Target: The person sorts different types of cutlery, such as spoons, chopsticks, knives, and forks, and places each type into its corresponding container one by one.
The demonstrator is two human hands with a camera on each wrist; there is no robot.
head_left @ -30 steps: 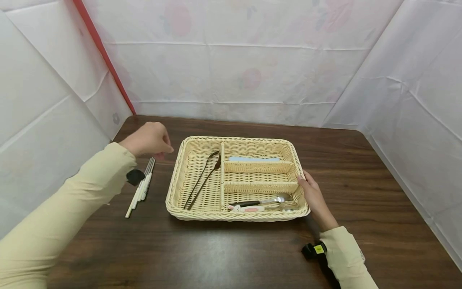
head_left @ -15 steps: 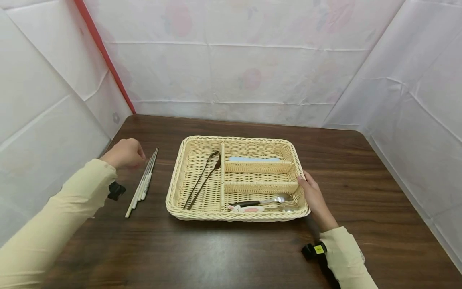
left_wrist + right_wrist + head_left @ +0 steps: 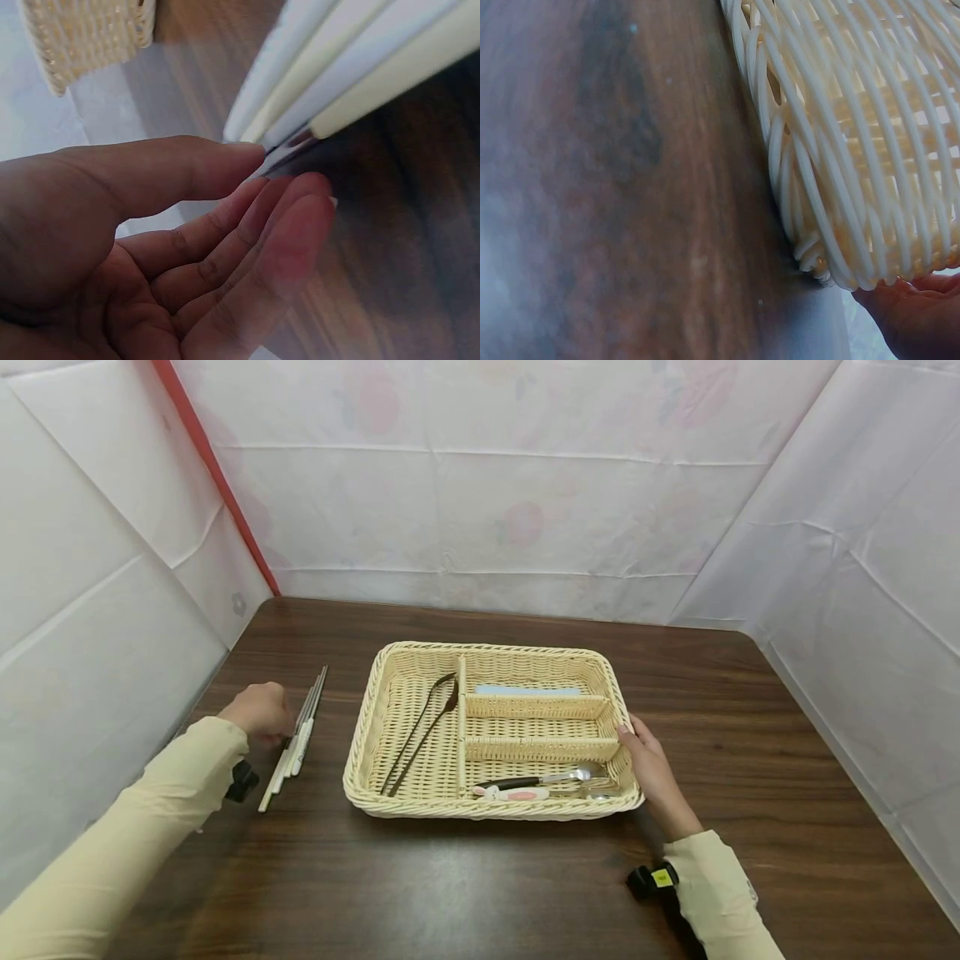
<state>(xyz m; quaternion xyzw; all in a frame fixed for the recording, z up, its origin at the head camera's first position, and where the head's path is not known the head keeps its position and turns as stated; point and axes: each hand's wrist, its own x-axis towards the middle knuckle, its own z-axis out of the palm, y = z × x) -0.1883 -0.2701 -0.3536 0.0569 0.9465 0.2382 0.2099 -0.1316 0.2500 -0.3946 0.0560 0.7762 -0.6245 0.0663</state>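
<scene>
- The step in hand seems to be the picking up of the chopsticks (image 3: 302, 746), which lie on the brown table (image 3: 420, 885) just beside the left hand (image 3: 262, 708), on its right side.
- To do this well, I would bring the thumb to one side of the bundle and the fingertips to the other, then press softly, so that all come up together and none rolls away.
- The sticks have slim metal ends beyond the hand and thicker white and cream handles nearer to the person. A pinch where handle meets metal should, I judge, balance well; the smooth metal may slip more easily.
- Grip of the left hand: thumb and fingers are loosely bent, with a narrow gap between the tips, and nothing looks firmly grasped. In the left wrist view the thumb tip is at this joint, but whether it touches I cannot tell.
- The right hand (image 3: 651, 766) grasps the right end of the wicker basket (image 3: 427, 808), thumb over the rim; its other fingers are mostly hidden. This hold should be steady but not pulling.
- Left of this hold, inside the basket, are a black-handled spoon (image 3: 510, 782) and a rabbit-handled utensil (image 3: 517, 794); farther left, dark tongs (image 3: 422, 750).
</scene>
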